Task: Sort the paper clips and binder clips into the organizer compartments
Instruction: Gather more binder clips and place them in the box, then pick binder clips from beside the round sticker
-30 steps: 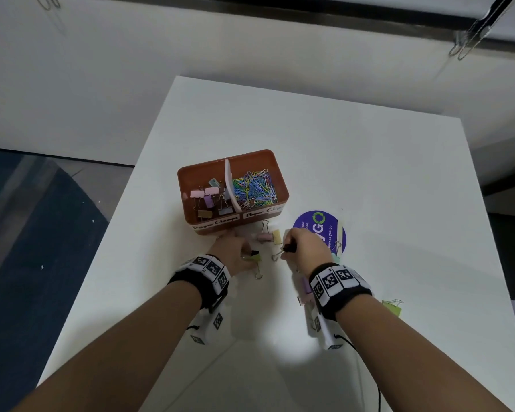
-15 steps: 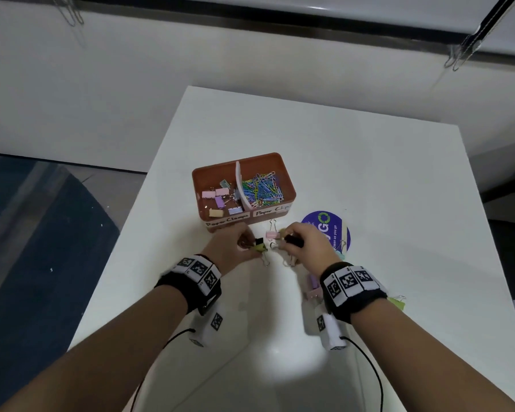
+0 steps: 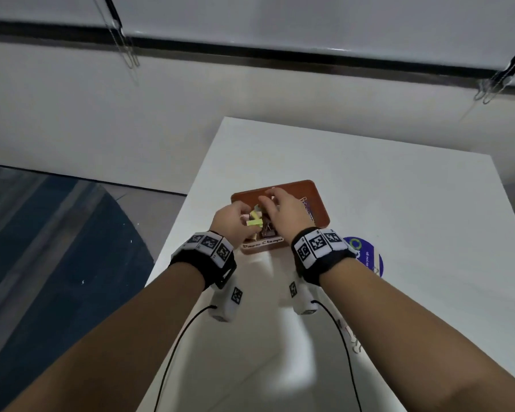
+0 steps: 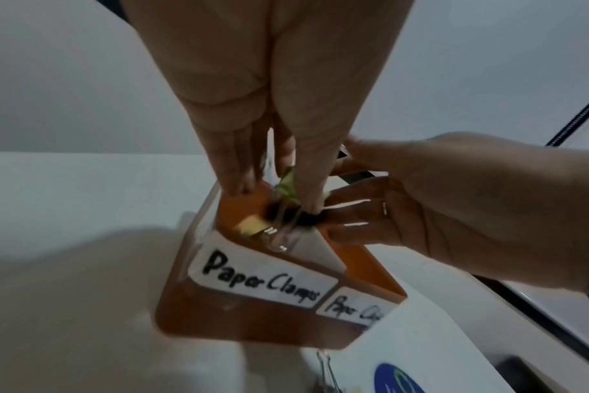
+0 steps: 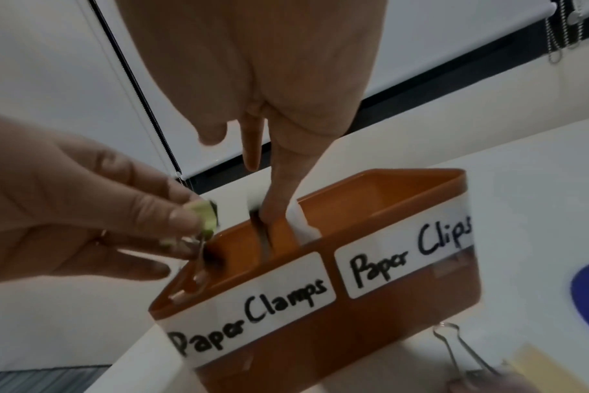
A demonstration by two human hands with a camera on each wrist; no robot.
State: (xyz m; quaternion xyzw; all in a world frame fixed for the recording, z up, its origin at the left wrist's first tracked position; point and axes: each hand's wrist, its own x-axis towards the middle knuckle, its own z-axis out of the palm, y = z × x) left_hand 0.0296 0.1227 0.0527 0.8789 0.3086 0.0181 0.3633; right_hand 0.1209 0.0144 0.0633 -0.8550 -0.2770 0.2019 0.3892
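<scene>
1. Nearest to us, one binder clip (image 5: 461,353) lies on the white table (image 3: 399,203) in front of the orange organizer (image 5: 320,332), its wire handles pointing toward the box; a blue sticker (image 3: 369,257) sits beside it.
2. Next, our left hand (image 3: 234,223) pinches a green binder clip (image 3: 254,222) between thumb and fingertips, just over the left compartment, the one labelled "Paper Clamps" (image 5: 252,313).
3. Beside it, our right hand (image 3: 283,212) reaches into that same compartment with its fingers stretched down; a dark clip seems to sit at the fingertips, though we cannot tell whether it is held.
4. We judge these clips light, stiff and springy, with smooth bodies that could slip; the folded body or the wire handles give the surest hold.
5. Farthest, the "Paper Clips" (image 5: 411,255) compartment lies behind a white divider (image 5: 299,220).
</scene>
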